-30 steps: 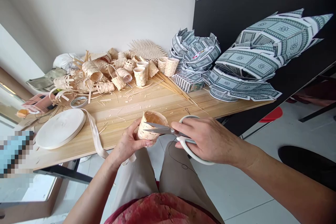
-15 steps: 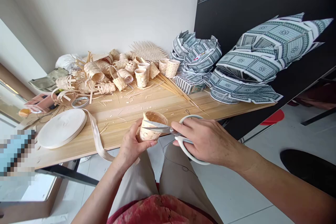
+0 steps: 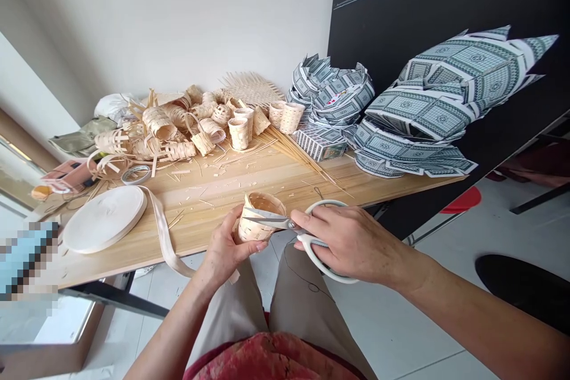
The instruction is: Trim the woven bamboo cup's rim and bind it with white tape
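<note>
A small woven basket cup (image 3: 257, 229) of pale wood strips is gripped in my left hand (image 3: 226, 248), its mouth tilted upward above my knees. My right hand (image 3: 341, 242) has its fingers through the handles of a pair of white-handled scissors (image 3: 272, 221). The blades lie across the outside of the basket cup just below its rim, slightly parted around a raised strip end at its left side. A dark thread (image 3: 312, 285) hangs from near the scissors onto my right leg. Part of the basket cup is hidden behind my left fingers.
On the wooden table (image 3: 214, 184) lie a roll of white tape (image 3: 104, 218) with its tail over the front edge, a heap of woven baskets (image 3: 160, 124), and thin sticks (image 3: 303, 154). Folded-card structures (image 3: 427, 107) stand at the right. A red stool (image 3: 463, 199) is on the floor.
The basket cup and both hands have shifted very slightly lower in view. The scissor blades remain at the basket cup's rim area, with little visible difference.
</note>
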Available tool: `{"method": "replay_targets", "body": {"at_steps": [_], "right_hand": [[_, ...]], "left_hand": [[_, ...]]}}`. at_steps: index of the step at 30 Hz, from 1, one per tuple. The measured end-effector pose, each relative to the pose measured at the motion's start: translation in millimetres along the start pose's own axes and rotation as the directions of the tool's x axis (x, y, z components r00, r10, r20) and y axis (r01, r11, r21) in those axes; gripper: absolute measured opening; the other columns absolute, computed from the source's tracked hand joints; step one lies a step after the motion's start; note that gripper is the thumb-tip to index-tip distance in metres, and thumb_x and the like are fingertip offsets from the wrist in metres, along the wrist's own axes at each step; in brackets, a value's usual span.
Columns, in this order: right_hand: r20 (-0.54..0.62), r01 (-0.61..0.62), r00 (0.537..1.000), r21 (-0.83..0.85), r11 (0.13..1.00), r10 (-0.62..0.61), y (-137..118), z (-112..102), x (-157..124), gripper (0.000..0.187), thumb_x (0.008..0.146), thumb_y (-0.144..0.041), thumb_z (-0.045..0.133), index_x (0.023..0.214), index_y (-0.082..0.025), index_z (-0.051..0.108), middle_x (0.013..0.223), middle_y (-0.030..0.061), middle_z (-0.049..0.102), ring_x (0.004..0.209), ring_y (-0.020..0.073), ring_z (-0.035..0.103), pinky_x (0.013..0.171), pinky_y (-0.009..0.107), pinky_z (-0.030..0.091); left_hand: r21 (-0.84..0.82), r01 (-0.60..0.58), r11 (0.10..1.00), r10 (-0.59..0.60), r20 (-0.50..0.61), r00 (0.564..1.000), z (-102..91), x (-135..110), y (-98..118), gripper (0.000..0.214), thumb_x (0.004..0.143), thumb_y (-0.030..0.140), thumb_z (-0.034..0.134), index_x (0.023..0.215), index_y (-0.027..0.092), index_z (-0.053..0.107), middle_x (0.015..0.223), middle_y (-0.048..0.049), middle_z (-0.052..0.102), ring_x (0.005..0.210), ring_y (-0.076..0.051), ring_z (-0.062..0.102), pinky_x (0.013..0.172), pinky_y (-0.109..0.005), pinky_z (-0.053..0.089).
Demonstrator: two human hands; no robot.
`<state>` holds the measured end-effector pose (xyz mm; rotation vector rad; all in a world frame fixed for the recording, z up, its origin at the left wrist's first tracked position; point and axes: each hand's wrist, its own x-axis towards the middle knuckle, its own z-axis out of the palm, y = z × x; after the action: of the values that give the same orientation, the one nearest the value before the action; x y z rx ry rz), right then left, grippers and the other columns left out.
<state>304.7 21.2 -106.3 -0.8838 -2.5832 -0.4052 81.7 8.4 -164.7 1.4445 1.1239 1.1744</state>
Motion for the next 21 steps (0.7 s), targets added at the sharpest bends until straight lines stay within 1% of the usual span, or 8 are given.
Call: {"method": "replay_targets", "body": {"at_steps": [4, 7, 9, 11, 13, 15, 17, 21], "right_hand": [[-0.017, 0.016, 1.0, -0.004, 1.0, -0.016, -1, -1, 1, 0.016, 0.083, -0.025, 0.051, 0.095, -0.017, 0.058, 0.061, -0.0012, 0.053, 0.056, 0.0148, 0.053, 0.052, 0.028, 0.028], [-0.042, 0.006, 0.999, 0.02, 1.0, -0.005, 0, -2, 0, 0.017, 0.085, -0.026, 0.048, 0.095, -0.017, 0.059, 0.061, -0.0008, 0.056, 0.058, 0.0147, 0.056, 0.052, 0.027, 0.03], [-0.077, -0.073, 0.994, 0.09, 0.993, 0.08, 7, -1, -2, 0.018, 0.086, -0.027, 0.048, 0.097, -0.017, 0.058, 0.069, 0.0004, 0.062, 0.062, 0.0147, 0.059, 0.055, 0.025, 0.034], [-0.056, -0.249, 0.964, 0.143, 0.958, 0.259, 19, -1, -2, 0.021, 0.084, -0.028, 0.049, 0.101, -0.019, 0.058, 0.077, 0.0017, 0.065, 0.065, 0.0162, 0.06, 0.057, 0.024, 0.037], [0.055, -0.487, 0.874, 0.127, 0.864, 0.484, 36, 0, -2, 0.027, 0.081, -0.03, 0.05, 0.106, -0.021, 0.057, 0.079, 0.0025, 0.067, 0.065, 0.0194, 0.061, 0.055, 0.025, 0.038], [0.199, -0.666, 0.74, 0.084, 0.741, 0.642, 54, 1, -2, 0.032, 0.08, -0.035, 0.05, 0.109, -0.022, 0.056, 0.079, 0.0043, 0.066, 0.067, 0.0223, 0.061, 0.055, 0.026, 0.039], [0.318, -0.757, 0.634, 0.066, 0.65, 0.705, 71, 3, -3, 0.034, 0.083, -0.037, 0.045, 0.112, -0.021, 0.054, 0.086, 0.0071, 0.066, 0.074, 0.0233, 0.061, 0.058, 0.026, 0.041], [0.404, -0.823, 0.512, -0.02, 0.567, 0.758, 101, 17, -9, 0.033, 0.084, -0.032, 0.04, 0.112, -0.017, 0.052, 0.091, 0.0109, 0.065, 0.079, 0.0237, 0.061, 0.061, 0.026, 0.041]], "left_hand": [[-0.027, 0.021, 0.999, -0.02, 0.017, 1.0, -0.4, 1, 2, 0.07, 0.06, 0.03, 0.076, 0.122, 0.018, 0.047, 0.101, -0.0064, 0.065, 0.092, -0.022, 0.06, 0.075, -0.028, 0.047], [-0.002, -0.004, 1.0, 0.004, -0.017, 1.0, -3.2, 2, 0, 0.071, 0.059, 0.03, 0.076, 0.123, 0.019, 0.048, 0.104, -0.0061, 0.064, 0.095, -0.022, 0.058, 0.077, -0.027, 0.046], [-0.004, -0.022, 1.0, 0.022, -0.048, 0.999, -6.5, 3, -2, 0.07, 0.06, 0.03, 0.076, 0.124, 0.02, 0.047, 0.107, -0.0057, 0.062, 0.096, -0.022, 0.057, 0.077, -0.027, 0.046], [-0.051, -0.025, 0.998, 0.021, -0.073, 0.997, -10.3, 3, -3, 0.071, 0.06, 0.029, 0.076, 0.124, 0.02, 0.046, 0.107, -0.0054, 0.061, 0.095, -0.021, 0.057, 0.076, -0.026, 0.045], [-0.123, -0.022, 0.992, 0.011, -0.092, 0.996, -13.6, 4, -3, 0.073, 0.058, 0.028, 0.076, 0.124, 0.019, 0.046, 0.104, -0.005, 0.062, 0.09, -0.02, 0.057, 0.074, -0.025, 0.045], [-0.191, -0.026, 0.981, 0.004, -0.111, 0.994, -15.9, 4, 0, 0.073, 0.056, 0.026, 0.077, 0.122, 0.018, 0.048, 0.098, -0.0042, 0.063, 0.086, -0.018, 0.057, 0.072, -0.025, 0.045], [-0.241, -0.031, 0.97, 0.002, -0.122, 0.993, -17.3, 4, 3, 0.07, 0.055, 0.025, 0.077, 0.12, 0.018, 0.05, 0.094, -0.0034, 0.063, 0.084, -0.017, 0.056, 0.072, -0.025, 0.045], [-0.293, -0.033, 0.956, -0.007, -0.133, 0.991, -19.3, 5, 7, 0.065, 0.058, 0.023, 0.075, 0.118, 0.018, 0.052, 0.099, -0.0041, 0.063, 0.089, -0.017, 0.056, 0.076, -0.024, 0.045]]}}
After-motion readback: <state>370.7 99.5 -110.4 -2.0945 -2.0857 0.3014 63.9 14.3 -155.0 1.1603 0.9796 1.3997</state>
